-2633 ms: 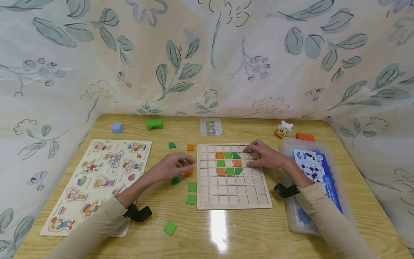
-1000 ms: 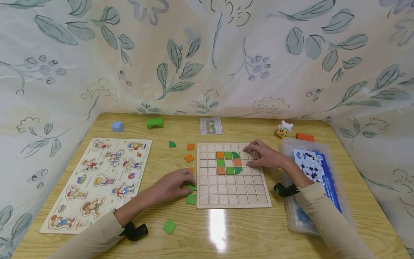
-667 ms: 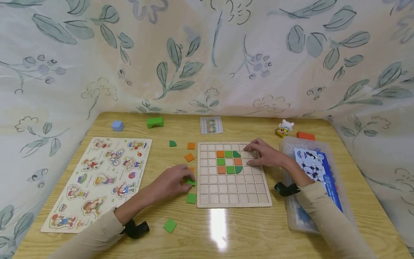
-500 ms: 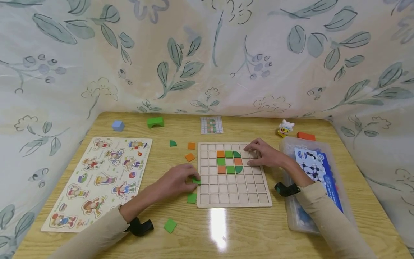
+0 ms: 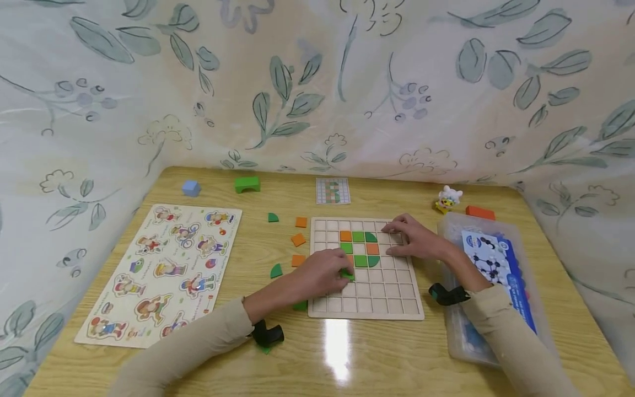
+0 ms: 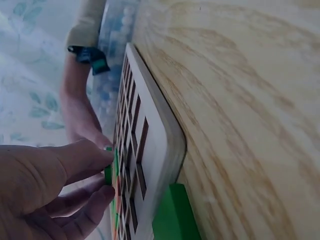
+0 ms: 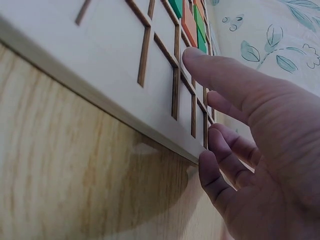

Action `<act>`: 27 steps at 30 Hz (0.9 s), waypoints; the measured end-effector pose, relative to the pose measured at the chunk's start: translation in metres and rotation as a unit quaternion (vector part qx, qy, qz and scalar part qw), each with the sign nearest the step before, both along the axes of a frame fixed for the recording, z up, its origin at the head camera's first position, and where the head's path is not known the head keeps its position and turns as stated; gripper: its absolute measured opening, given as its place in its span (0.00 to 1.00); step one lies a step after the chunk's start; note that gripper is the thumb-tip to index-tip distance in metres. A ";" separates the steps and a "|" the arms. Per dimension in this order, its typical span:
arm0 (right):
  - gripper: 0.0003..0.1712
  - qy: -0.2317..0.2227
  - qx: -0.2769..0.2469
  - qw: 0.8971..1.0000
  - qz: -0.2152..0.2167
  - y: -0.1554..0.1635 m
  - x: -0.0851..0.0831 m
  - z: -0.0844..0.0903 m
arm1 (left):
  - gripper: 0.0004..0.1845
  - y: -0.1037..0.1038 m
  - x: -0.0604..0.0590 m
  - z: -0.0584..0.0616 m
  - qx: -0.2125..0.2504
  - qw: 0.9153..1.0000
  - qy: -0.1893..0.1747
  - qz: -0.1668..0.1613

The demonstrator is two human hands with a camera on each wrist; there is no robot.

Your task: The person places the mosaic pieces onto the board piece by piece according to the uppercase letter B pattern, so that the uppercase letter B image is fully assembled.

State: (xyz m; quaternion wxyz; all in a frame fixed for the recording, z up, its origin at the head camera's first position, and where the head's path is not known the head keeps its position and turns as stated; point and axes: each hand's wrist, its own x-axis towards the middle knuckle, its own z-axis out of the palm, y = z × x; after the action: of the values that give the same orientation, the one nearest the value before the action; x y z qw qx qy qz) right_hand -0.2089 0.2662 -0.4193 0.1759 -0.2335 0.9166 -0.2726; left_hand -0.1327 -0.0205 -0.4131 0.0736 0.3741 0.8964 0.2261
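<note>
Left hand (image 5: 324,273) over grid board (image 5: 392,309), pinching green tile (image 5: 347,274) between thumb and fingers, just below the placed pattern; tile edge also seen in left wrist view (image 6: 108,172). Right hand (image 5: 414,238) flat on board's upper right, fingers spread, pressing it down; fingertips (image 7: 200,62) on the cells, thumb at the board edge.

Hidden/unclear:
- Orange tile at pattern's lower left partly covered by left hand.
- One green tile (image 5: 300,305) mostly under left forearm, at board's left edge; another green scrap (image 5: 265,349) under wrist camera (image 5: 268,333), shape unreadable.
- Bin (image 5: 458,342) cut by right arm; contents blurred.
- Card (image 5: 333,191) pattern too small to read.

Counts, as visible:
- Placed on board: 3 orange, 3 green squares, 2 green quarter rounds.
- Loose left of board: 3 orange squares (image 5: 298,239), 2 green quarter rounds (image 5: 275,271).
- Far edge: 1 blue cube (image 5: 190,188), 1 green arch (image 5: 247,183), 1 figurine (image 5: 448,198), 1 orange block (image 5: 479,212).
- 1 picture puzzle (image 5: 163,270) at left.

Writing: blue booklet (image 5: 496,270) in bin has a logo and print, not legible. Puzzle labels too small.
</note>
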 end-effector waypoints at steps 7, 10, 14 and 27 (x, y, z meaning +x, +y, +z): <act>0.29 -0.001 -0.005 1.000 0.008 0.000 -0.002 0.000 | 0.08 -0.002 -0.001 -0.003 0.010 1.000 0.021 0.000; 0.29 -0.001 -0.006 1.000 0.007 0.001 -0.002 -0.001 | 0.08 -0.002 -0.001 -0.005 0.017 0.999 0.027 -0.006; 0.29 -0.001 -0.005 1.000 0.004 0.002 -0.001 -0.002 | 0.08 0.000 -0.001 -0.007 0.018 0.999 0.045 -0.014; 0.28 -0.002 -0.010 1.000 0.007 0.003 -0.001 -0.001 | 0.07 0.008 0.004 -0.008 -0.025 0.997 0.077 -0.012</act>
State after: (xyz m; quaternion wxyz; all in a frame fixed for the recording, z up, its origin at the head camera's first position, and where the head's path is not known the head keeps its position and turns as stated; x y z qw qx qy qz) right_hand -0.2097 0.2690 -0.4199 0.1768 -0.2413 0.9118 -0.2813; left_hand -0.1291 -0.0128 -0.4215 0.0163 0.3990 0.9003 0.1734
